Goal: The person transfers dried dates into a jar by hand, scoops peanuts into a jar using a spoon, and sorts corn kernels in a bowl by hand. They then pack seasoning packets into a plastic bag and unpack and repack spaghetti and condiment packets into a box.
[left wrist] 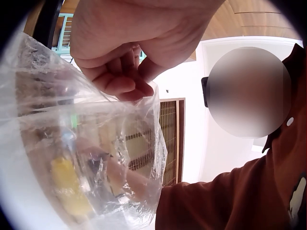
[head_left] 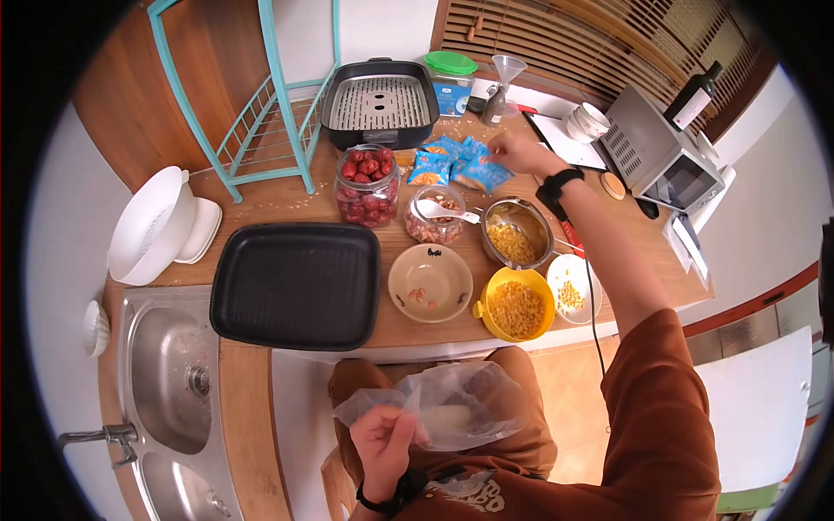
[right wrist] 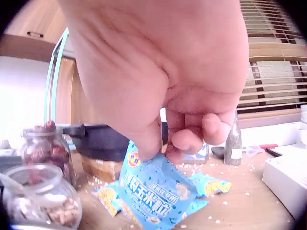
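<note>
My left hand (head_left: 384, 445) pinches the rim of a clear plastic bag (head_left: 478, 395) above the lap. The left wrist view shows the bag's thin film (left wrist: 43, 115) hanging from curled fingers. Over the back of the counter, my right hand (head_left: 519, 154) pinches the top edge of a blue corn-kernel packet (right wrist: 156, 191) between thumb and fingers. That packet stands tilted, its printed front facing the wrist camera. Other blue packets (head_left: 429, 168) lie flat beside and behind it. Just in front of them sits a glass jar of nuts (head_left: 434, 227) with a white spoon across its mouth.
A jar of red fruit (head_left: 368, 195), a black grill pan (head_left: 295, 282), a beige bowl (head_left: 430, 291), a steel pot (head_left: 546, 227), a yellow bowl (head_left: 479, 310) of kernels and a white bowl (head_left: 592, 313) crowd the counter. A microwave (head_left: 665, 152) stands right, a sink (head_left: 169, 382) left.
</note>
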Demonstrator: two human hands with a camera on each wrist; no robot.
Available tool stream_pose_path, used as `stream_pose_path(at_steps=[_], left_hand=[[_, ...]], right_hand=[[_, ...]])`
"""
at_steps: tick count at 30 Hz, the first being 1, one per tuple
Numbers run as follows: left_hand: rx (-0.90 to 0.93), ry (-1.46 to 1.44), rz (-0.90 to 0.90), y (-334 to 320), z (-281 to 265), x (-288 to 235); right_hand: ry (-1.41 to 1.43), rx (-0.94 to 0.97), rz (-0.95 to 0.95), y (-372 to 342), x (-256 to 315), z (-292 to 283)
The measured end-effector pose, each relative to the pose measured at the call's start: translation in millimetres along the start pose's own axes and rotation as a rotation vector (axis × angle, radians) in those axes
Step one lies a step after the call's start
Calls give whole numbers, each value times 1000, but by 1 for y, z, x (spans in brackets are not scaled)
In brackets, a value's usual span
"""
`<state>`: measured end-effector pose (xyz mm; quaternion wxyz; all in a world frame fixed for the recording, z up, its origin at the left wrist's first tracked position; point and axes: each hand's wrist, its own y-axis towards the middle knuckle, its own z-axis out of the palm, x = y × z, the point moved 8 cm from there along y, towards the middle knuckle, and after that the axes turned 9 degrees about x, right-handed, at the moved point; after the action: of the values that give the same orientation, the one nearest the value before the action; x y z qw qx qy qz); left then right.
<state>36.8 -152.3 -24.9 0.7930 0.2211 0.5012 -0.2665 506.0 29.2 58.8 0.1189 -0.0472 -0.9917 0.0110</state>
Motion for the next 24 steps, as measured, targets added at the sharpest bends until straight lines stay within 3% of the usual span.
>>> stream_pose_path(at_steps=[5, 8, 13, 16, 24], left_hand=[[-51, 7, 13, -1, 4, -6], [-59, 28, 31, -3, 5, -3], [-32, 42, 35, -7, 13, -2], [-42, 44, 45, -11, 15, -4], [-26, 60, 62, -20, 22, -13]], right_hand=[[96, -283, -129, -75, 51, -79], [196, -284, -116, -150, 118, -99], [376, -221, -189, -252, 204, -59], [318, -154, -254, -290, 242, -28], [147, -117, -364, -325, 292, 58]])
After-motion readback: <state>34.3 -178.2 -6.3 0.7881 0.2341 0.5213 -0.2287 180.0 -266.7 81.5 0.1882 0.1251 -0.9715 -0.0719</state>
